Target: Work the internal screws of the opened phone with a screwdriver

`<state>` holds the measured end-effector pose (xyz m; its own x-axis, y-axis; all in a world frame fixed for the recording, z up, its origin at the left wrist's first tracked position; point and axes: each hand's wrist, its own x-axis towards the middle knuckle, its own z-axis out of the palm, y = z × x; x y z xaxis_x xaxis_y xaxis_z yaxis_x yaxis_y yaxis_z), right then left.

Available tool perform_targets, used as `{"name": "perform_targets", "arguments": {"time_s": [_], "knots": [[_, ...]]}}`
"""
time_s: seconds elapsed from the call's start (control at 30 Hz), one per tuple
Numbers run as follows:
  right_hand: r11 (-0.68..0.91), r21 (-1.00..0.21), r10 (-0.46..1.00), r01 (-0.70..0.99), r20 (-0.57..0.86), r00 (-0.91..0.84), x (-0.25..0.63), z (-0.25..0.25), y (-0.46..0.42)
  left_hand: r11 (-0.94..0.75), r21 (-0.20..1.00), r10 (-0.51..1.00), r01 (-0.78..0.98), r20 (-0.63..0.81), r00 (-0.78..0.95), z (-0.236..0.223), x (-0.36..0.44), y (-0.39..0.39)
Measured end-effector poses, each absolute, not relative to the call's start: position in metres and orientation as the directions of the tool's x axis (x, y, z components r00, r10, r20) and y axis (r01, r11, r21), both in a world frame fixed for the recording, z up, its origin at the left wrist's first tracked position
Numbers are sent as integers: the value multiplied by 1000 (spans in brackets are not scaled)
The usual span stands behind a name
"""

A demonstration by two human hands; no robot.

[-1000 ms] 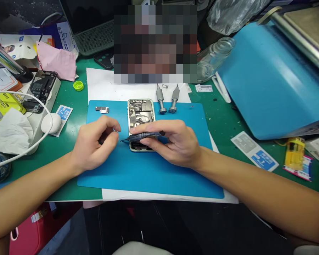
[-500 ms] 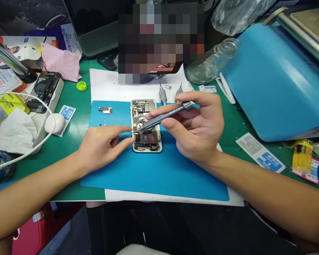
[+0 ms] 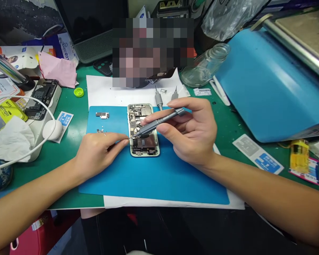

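An opened smartphone (image 3: 149, 142) lies on the blue mat (image 3: 154, 180), its inner boards and parts exposed. My right hand (image 3: 194, 132) grips a grey precision screwdriver (image 3: 154, 125), slanted down to the left across the phone. Its thin tip reaches the phone's left edge. There, the thumb and forefinger of my left hand (image 3: 95, 152) are pinched together right at the tip; whatever lies between them is too small to make out. Left of the phone sit a small metal shield plate (image 3: 102, 115) and several tiny screws (image 3: 101, 131), partly behind my left hand.
Two more screwdrivers (image 3: 158, 99) stand beyond the phone, beside a small tray-like piece (image 3: 163, 91). A glass jar (image 3: 198, 72) tilts at the back. Left are a white charging puck (image 3: 52, 130), a green cap (image 3: 79, 92) and another opened phone (image 3: 42, 99). A blue sheet (image 3: 266, 88) bulges at right.
My left thumb and forefinger, apart before, have closed together at the screwdriver's tip. The tip has shifted slightly toward the phone's left edge. The whole view has moved a little.
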<state>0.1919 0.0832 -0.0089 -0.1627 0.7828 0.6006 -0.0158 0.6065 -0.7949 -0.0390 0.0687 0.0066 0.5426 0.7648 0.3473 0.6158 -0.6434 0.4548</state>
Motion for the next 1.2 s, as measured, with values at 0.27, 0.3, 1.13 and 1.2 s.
{"name": "perform_targets", "arguments": {"time_s": [0.27, 0.3, 1.13, 1.2], "knots": [[614, -787, 764, -60, 612, -205, 190, -9, 82, -671, 389, 742, 631, 359, 566, 3, -40, 68], [609, -790, 767, -65, 608, -204, 189, -9, 82, -672, 384, 741, 633, 357, 569, 3, -40, 68], [585, -804, 775, -106, 593, -220, 189, -12, 80, -671, 422, 740, 609, 324, 590, 1, -40, 68], [592, -800, 772, -97, 598, -216, 189, -12, 80, -665, 428, 745, 612, 322, 584, 1, -40, 67]]}}
